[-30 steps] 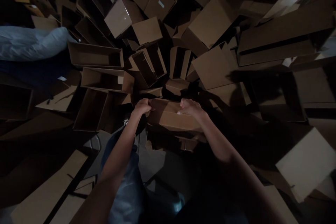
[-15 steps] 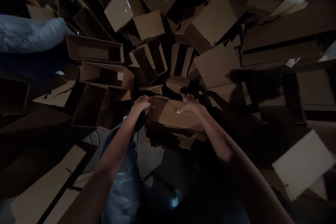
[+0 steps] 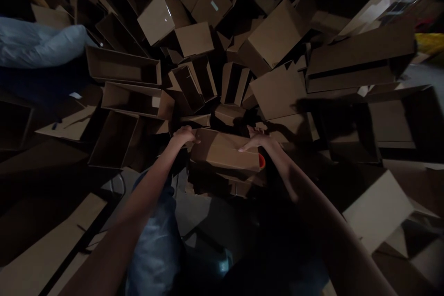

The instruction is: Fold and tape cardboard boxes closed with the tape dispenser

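A flat, closed cardboard box [image 3: 225,152] lies crosswise before me, on top of more cardboard. My left hand [image 3: 185,135] grips its left end, thumb on the top and fingers curled over the far side. At the far right corner, my right hand [image 3: 259,139] holds the box with the thumb across the top; its other fingers reach past the back edge and are partly in shadow. An orange-red rounded thing [image 3: 262,161] shows at the box's right end, mostly hidden. Below the box, stacked cardboard [image 3: 222,186] lies in deep shadow.
Open and closed cardboard boxes crowd all around, such as an open long box [image 3: 125,65] at left and a large box [image 3: 277,34] behind. A pale blue padded sleeve-like thing [image 3: 41,44] is at far left. Grey floor [image 3: 201,208] shows below.
My right hand has shifted slightly right along the box, its thumb still on top. The orange-red thing has come into sight at the right end. The view has turned a little right.
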Demonstrator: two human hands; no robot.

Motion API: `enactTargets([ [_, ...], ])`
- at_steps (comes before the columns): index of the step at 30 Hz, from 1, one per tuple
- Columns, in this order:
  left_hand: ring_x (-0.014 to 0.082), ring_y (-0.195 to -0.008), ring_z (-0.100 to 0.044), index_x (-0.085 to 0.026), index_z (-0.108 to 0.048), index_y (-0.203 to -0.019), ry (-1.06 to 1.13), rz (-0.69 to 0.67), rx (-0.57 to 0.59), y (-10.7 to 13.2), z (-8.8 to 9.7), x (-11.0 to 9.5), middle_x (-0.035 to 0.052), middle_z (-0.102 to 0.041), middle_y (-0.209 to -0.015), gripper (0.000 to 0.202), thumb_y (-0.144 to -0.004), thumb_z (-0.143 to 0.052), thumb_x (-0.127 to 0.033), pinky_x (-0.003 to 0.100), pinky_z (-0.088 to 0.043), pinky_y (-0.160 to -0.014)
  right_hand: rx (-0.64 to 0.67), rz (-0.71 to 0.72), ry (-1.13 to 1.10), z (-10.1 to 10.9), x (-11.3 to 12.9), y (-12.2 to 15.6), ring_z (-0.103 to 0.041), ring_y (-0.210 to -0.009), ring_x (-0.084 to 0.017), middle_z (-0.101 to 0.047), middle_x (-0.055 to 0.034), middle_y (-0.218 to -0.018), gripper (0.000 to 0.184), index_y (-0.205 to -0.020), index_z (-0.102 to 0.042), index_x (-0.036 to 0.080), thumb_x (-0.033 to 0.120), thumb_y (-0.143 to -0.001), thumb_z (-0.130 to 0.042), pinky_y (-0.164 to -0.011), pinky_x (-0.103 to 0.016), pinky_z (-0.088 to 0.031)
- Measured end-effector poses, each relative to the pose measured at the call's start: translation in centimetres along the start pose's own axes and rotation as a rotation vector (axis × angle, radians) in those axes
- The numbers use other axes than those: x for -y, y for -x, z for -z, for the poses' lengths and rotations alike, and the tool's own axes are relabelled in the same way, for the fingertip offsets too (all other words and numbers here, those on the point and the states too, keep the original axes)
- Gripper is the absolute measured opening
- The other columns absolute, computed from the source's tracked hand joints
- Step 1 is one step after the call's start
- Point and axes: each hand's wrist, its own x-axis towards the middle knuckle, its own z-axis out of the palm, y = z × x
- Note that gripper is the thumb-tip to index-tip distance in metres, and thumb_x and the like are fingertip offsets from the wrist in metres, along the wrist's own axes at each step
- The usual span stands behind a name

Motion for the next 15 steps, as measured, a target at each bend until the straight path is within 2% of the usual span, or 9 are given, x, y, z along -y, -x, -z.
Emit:
enactTargets([
  [6, 0.0266, -0.091, -0.07, -0.022, -0.065, -0.059, -0.076, -0.104, 0.02, -0.5, 1.5, 0.1, 0.0029, -0.071, -0.068, 0.033, -0.051, -0.09, -0.041, 0.025, -0.049, -0.072, -0.047, -0.033, 0.062, -1.2, 1.3, -2.4, -0.001, -0.153, -0.041, -0.01, -0.0202, -0.165, 0.137, -0.16, -0.006, 0.028, 0.038, -0.054, -0.092, -0.114, -0.073, -0.011],
  [8, 0.0252, -0.091, -0.07, -0.022, -0.065, -0.058, -0.116, -0.154, -0.002, 0.0, 1.8, -0.6, 0.0018, -0.072, -0.069, 0.032, -0.052, -0.09, -0.041, 0.024, -0.048, -0.073, -0.069, -0.04, 0.028, -1.6, 0.9, -3.0, -0.006, -0.152, -0.043, -0.014, -0.0214, -0.164, 0.139, -0.159, -0.01, 0.028, 0.042, -0.05, -0.094, -0.113, -0.074, -0.014],
  [10, 0.0237, -0.089, -0.071, -0.022, -0.065, -0.057, -0.114, -0.209, -0.008, 0.8, 1.6, -1.9, 0.0022, -0.073, -0.071, 0.032, -0.055, -0.089, -0.042, 0.023, -0.048, -0.072, -0.131, -0.016, -0.04, -2.1, 0.1, -3.5, -0.016, -0.149, -0.046, -0.02, -0.0225, -0.162, 0.135, -0.158, -0.018, 0.028, 0.05, -0.048, -0.094, -0.112, -0.071, -0.022],
  [12, 0.0209, -0.081, -0.071, -0.02, -0.064, -0.054, -0.04, -0.289, 0.094, 1.7, 0.9, -3.7, 0.0035, -0.072, -0.066, 0.035, -0.064, -0.084, -0.047, 0.022, -0.049, -0.07, -0.195, 0.019, -0.087, -2.6, -0.7, -3.7, -0.027, -0.145, -0.045, -0.026, -0.022, -0.16, 0.123, -0.155, -0.028, 0.027, 0.057, -0.054, -0.09, -0.112, -0.065, -0.029],
  [15, 0.0183, -0.07, -0.07, -0.017, -0.065, -0.054, 0.145, -0.36, 0.289, 2.9, -0.8, -6.4, 0.0057, -0.072, -0.063, 0.039, -0.075, -0.078, -0.047, 0.023, -0.051, -0.068, -0.24, 0.025, -0.097, -3.2, -1.6, -3.6, -0.041, -0.138, -0.037, -0.037, -0.0169, -0.155, 0.082, -0.147, -0.042, 0.024, 0.055, -0.079, -0.074, -0.111, -0.059, -0.036],
])
